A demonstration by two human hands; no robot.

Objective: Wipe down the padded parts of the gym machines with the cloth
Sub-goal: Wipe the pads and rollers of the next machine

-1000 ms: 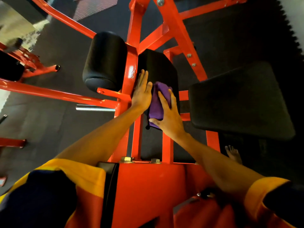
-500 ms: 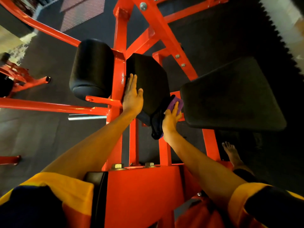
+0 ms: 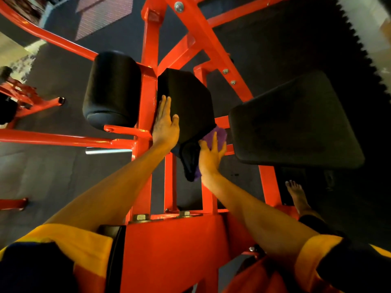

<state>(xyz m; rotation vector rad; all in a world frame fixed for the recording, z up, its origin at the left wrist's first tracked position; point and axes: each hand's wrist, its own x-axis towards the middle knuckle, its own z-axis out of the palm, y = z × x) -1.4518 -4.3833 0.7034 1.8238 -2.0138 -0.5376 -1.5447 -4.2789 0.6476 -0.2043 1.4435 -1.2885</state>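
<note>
A black square pad (image 3: 186, 102) is fixed to the red machine frame (image 3: 148, 98) at the centre. My left hand (image 3: 166, 125) lies flat with straight fingers against the pad's left side. My right hand (image 3: 210, 155) presses a purple cloth (image 3: 216, 137) against the pad's lower right edge, fingers spread and nearly straight. Most of the cloth is hidden under the hand; a dark fold (image 3: 190, 163) hangs below the pad. A black roller pad (image 3: 112, 89) sits to the left and a wide black seat pad (image 3: 296, 121) to the right.
Red bars (image 3: 57, 139) run left from the frame, with a chrome peg (image 3: 108, 150) below them. Another red machine (image 3: 23, 96) stands at the far left. A bare foot (image 3: 297, 195) rests on the dark rubber floor under the seat pad.
My right hand slid the purple cloth from the pad's front face down to its lower right edge. My left hand stayed flat on the pad's left side.
</note>
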